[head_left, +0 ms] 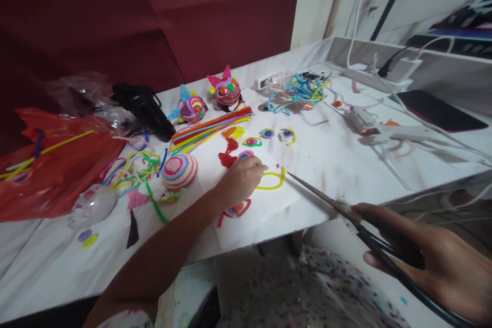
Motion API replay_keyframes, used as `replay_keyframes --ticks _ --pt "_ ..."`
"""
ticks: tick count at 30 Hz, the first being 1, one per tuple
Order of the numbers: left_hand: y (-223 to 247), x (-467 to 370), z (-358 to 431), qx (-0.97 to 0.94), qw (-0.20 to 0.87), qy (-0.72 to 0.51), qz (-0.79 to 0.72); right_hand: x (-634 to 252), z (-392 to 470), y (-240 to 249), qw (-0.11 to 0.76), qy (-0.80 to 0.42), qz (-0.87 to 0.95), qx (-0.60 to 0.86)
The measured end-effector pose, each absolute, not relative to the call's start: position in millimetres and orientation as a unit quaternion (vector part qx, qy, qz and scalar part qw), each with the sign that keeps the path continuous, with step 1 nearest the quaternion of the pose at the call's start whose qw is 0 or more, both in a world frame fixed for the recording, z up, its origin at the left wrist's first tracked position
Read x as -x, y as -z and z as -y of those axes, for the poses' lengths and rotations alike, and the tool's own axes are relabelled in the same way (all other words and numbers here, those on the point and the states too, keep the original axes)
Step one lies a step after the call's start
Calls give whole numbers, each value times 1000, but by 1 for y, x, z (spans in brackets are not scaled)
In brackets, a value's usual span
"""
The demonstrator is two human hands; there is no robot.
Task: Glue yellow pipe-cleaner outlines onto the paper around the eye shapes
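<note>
My left hand (241, 178) is closed, fingers pinched at one end of a bent yellow pipe cleaner (273, 187) that forms an eye-shaped loop. In my right hand (442, 256) is a pair of black-handled scissors (338, 206), blades together or nearly so, tips pointing left close to the loop's free end. A red-edged eye piece (236, 210) lies just below my left hand, and a pink-and-blue round piece (246, 155) shows just beyond it. Farther back are eye pieces with green (252, 142), blue (267, 134) and yellow (287, 136) parts.
A striped dome (179, 170) and a bundle of pipe cleaners (211, 128) lie left of centre. Behind stand two decorated animal heads (226, 89), (192, 108). A glue gun (365, 122), a phone (438, 110) and cables occupy the right. A clear ball (94, 206) sits left.
</note>
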State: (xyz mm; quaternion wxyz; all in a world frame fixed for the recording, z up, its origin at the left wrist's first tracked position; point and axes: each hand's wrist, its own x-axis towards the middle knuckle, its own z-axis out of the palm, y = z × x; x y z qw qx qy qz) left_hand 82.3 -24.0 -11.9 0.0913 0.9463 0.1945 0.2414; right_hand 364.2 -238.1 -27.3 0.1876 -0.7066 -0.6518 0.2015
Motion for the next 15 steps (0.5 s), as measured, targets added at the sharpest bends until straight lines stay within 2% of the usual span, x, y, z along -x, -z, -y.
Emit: replay_keyframes --ticks 3,8,15 --pt "9 -82 31 -950 69 -231 -197 -364 237 23 193 -246 648 695" --pt "6 -83 41 -963 15 -213 -166 -367 235 24 170 -217 664 695" --pt "7 -87 46 -972 1 -196 -127 -372 228 22 153 -199 685 684"
